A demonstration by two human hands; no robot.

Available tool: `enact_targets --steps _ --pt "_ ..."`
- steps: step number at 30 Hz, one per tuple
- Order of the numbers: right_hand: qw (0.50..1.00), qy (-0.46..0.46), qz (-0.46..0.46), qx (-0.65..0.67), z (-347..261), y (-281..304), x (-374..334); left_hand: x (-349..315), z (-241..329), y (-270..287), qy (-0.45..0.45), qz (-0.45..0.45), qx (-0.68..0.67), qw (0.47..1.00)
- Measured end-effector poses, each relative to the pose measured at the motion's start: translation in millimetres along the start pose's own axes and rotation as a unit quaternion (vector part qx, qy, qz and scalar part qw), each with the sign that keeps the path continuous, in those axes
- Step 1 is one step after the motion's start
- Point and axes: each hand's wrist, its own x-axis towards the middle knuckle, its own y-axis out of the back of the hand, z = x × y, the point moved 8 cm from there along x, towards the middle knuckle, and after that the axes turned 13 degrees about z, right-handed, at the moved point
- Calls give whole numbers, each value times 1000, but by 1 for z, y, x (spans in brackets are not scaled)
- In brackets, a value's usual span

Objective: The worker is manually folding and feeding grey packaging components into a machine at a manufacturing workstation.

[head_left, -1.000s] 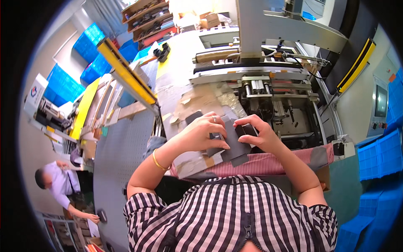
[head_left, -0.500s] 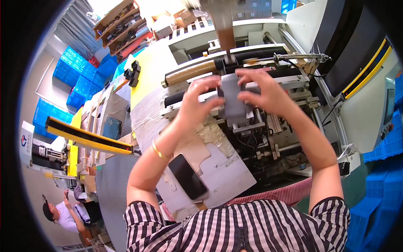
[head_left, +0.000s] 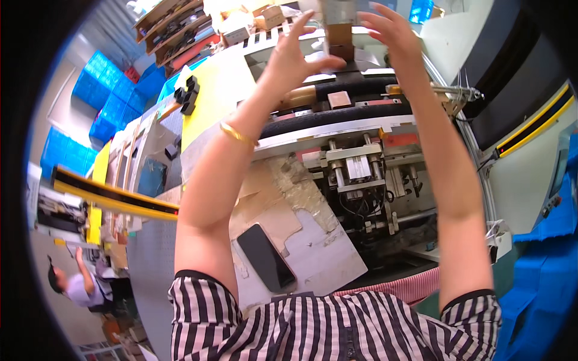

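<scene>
My left hand (head_left: 292, 63) is raised at the far side of the machine, fingers spread, its thumb pointing at the lower end of a brown block (head_left: 341, 37). On the block's other side, my right hand (head_left: 394, 37) is lifted with fingers stretched out. The block hangs upright between both hands, its upper part paler. Just beneath it sits a dark grey piece (head_left: 350, 65), partly hard to make out. I see nothing held in either hand. A small pinkish-tan plate (head_left: 339, 100) lies on the machine nearer to me.
A phone (head_left: 267, 257) lies on the worn board (head_left: 325, 259) before me. Black rollers (head_left: 343, 119) and a metal slide mechanism (head_left: 356, 167) cross the middle. Yellow-black bars flank the machine, one at left (head_left: 114, 192). Blue crates (head_left: 99, 90) and a person (head_left: 84, 289) are at left.
Both hands have moved up and away from me, and opened. The grey box-shaped piece that was between them over the mechanism is no longer there. The rollers and mechanism now show.
</scene>
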Motion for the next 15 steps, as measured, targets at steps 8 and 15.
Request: enact_targets --steps 8,15 --pt "841 -307 -379 234 -244 -91 -324 -209 105 200 109 -83 -78 988" --pt "734 -376 -481 296 -355 -158 -403 -468 24 476 392 185 290 853"
